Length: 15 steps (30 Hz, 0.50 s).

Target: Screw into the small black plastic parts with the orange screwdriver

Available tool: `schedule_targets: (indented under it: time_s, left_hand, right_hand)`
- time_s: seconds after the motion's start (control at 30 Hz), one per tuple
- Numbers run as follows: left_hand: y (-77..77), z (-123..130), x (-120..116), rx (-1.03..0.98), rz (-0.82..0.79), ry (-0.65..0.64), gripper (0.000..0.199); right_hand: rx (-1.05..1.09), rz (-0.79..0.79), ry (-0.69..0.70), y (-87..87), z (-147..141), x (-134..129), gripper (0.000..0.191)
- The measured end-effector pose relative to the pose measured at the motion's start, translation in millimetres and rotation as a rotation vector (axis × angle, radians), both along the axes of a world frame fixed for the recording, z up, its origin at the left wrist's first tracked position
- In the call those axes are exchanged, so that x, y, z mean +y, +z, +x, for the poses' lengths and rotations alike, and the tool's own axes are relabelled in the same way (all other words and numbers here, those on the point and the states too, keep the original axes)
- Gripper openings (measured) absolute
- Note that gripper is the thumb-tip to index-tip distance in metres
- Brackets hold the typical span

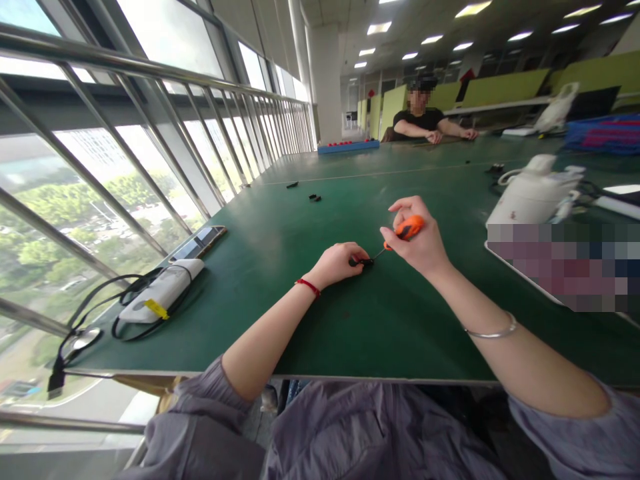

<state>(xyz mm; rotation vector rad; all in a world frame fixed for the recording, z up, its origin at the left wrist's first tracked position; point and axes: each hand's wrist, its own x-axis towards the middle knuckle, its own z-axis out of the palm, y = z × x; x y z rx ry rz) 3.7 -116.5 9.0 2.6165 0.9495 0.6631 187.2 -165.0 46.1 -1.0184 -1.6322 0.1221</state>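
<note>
My right hand (417, 237) is closed around the orange and black handle of a screwdriver (411, 228). The thin metal shaft slants down to the left. Its tip meets a small black part (367, 261) just above the green table. My left hand (341, 261) pinches that black part between thumb and fingers; most of it is covered, so its kind cannot be made out. Farther off on the table lie small black pieces (315, 198) and a short black strip (292, 185).
On the left of the green table (250, 320) are a phone (199, 243) and a white power strip (163, 291) with black cables. To the right stand a white jug (523, 193) and a blurred-out flat item (565, 267). A co-worker (420, 120) sits at the far end.
</note>
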Motion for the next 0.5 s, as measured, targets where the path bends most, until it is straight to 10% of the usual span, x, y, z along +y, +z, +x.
schedule_targets:
  time_s: [0.5]
  left_hand:
    - [7.2,-2.8,-3.9,0.044,-0.038,-0.03,0.023]
  right_hand:
    - [0.019,0.013,0.058,-3.2,-1.3,0.4,0.027]
